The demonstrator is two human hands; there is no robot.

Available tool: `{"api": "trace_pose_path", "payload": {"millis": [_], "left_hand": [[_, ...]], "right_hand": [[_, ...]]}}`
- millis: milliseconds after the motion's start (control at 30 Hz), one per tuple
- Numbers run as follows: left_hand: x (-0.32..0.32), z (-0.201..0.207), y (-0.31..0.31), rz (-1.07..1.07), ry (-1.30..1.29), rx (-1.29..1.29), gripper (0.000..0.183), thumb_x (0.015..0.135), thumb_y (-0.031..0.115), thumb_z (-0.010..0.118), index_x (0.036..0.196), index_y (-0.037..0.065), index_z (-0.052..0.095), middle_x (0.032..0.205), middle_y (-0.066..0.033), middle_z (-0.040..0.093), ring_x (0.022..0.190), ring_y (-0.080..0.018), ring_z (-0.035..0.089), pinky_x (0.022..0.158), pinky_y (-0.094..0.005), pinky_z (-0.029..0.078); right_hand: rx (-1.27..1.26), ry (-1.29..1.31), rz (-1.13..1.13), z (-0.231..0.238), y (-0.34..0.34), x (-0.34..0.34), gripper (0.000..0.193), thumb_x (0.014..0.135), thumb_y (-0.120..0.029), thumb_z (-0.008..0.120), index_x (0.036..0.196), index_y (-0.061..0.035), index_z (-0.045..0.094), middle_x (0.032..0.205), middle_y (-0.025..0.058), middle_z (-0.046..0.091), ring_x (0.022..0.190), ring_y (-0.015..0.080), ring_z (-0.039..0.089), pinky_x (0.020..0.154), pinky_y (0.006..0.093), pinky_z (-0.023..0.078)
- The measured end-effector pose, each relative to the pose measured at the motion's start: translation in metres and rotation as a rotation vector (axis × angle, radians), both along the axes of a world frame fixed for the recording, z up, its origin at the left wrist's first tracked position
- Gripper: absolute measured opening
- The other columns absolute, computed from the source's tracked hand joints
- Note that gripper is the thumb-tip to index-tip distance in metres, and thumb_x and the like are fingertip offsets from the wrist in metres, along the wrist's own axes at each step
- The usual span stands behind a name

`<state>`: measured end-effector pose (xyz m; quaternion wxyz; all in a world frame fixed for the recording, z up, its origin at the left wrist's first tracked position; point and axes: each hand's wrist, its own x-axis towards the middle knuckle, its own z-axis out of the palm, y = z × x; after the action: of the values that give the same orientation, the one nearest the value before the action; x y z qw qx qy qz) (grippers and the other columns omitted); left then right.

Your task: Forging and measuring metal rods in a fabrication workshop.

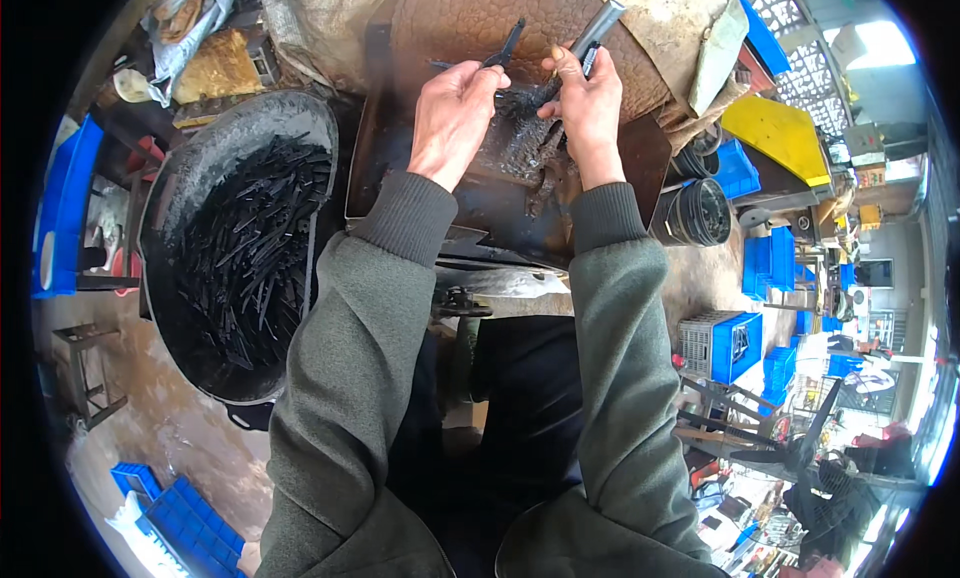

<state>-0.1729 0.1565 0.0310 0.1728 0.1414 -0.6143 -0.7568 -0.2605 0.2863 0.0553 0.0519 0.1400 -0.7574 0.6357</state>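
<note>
Over a dark, wet work tray [375, 158], both my hands are raised close together. My left hand [452, 118] is closed on a thin dark metal piece [514, 40] whose narrow end sticks up past the fingers; its exact kind I cannot make out. In my right hand [590, 103], thumb and fingers wrap a grey cylindrical bar [600, 26] that slants up to the right. Wet dark sludge [520, 143] lies between and below the hands. At my left stands a large black tub [325, 128] holding many slim dark strips [255, 243].
A brown, crusted sheet [460, 18] rises behind the tray. Right of it stand dark buckets [697, 214], a yellow panel [775, 138] and blue crates [737, 343]. A metal stool [90, 373] and blue bins [195, 523] are at left. A fan [800, 443] stands at lower right.
</note>
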Motion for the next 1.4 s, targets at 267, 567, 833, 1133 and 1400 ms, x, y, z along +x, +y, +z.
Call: {"api": "trace_pose_path", "payload": {"millis": [267, 567, 833, 1133, 1400], "left_hand": [[0.019, 0.011, 0.000, -0.014, 0.070, -0.247, 0.027, 0.091, 0.025, 0.065, 0.091, -0.002, 0.069, 0.063, -0.0018, 0.054, 0.063, -0.0082, 0.048, 0.057, -0.0301, 0.040], [0.038, 0.013, -0.014, -0.085, 0.036, -0.239, 0.029, 0.092, 0.027, 0.065, 0.095, -0.002, 0.070, 0.066, -0.0068, 0.059, 0.066, -0.0117, 0.053, 0.062, -0.0330, 0.045], [0.030, -0.018, -0.020, -0.138, -0.069, -0.885, 0.032, 0.091, 0.033, 0.063, 0.103, 0.004, 0.072, 0.093, -0.0214, 0.070, 0.092, -0.0380, 0.068, 0.080, -0.0445, 0.052], [0.015, -0.058, -0.039, -0.473, -0.257, -1.040, 0.025, 0.089, 0.030, 0.064, 0.105, 0.012, 0.072, 0.097, -0.0215, 0.069, 0.098, -0.0414, 0.064, 0.084, -0.0483, 0.052], [0.011, -0.051, -0.027, -0.302, -0.018, -0.889, 0.024, 0.094, 0.023, 0.060, 0.097, 0.001, 0.069, 0.078, -0.0144, 0.067, 0.072, -0.0283, 0.062, 0.067, -0.0380, 0.048]], "right_hand": [[0.015, 0.010, -0.007, 0.006, 0.013, 0.025, 0.020, 0.095, -0.016, 0.066, 0.107, -0.0031, 0.057, 0.089, 0.0062, 0.065, 0.059, 0.0096, 0.056, 0.041, 0.0241, 0.051], [0.202, -0.250, 0.435, 0.015, 0.074, 0.137, 0.019, 0.088, -0.009, 0.072, 0.104, -0.0026, 0.064, 0.101, 0.0057, 0.066, 0.072, 0.0116, 0.062, 0.049, 0.0238, 0.052], [0.621, 0.465, 0.740, -0.036, 0.097, 0.166, 0.026, 0.081, 0.005, 0.071, 0.106, -0.0020, 0.066, 0.114, 0.0043, 0.065, 0.080, 0.0106, 0.064, 0.057, 0.0234, 0.054], [0.167, -0.464, 0.234, 0.002, 0.080, 0.129, 0.015, 0.096, -0.007, 0.059, 0.108, -0.0004, 0.063, 0.103, 0.0076, 0.065, 0.062, 0.0098, 0.054, 0.054, 0.0310, 0.050], [-0.247, -0.585, 0.009, -0.010, 0.056, 0.099, 0.019, 0.100, -0.015, 0.058, 0.114, -0.0024, 0.059, 0.097, 0.0097, 0.065, 0.050, 0.0051, 0.036, 0.050, 0.0281, 0.041]]}}
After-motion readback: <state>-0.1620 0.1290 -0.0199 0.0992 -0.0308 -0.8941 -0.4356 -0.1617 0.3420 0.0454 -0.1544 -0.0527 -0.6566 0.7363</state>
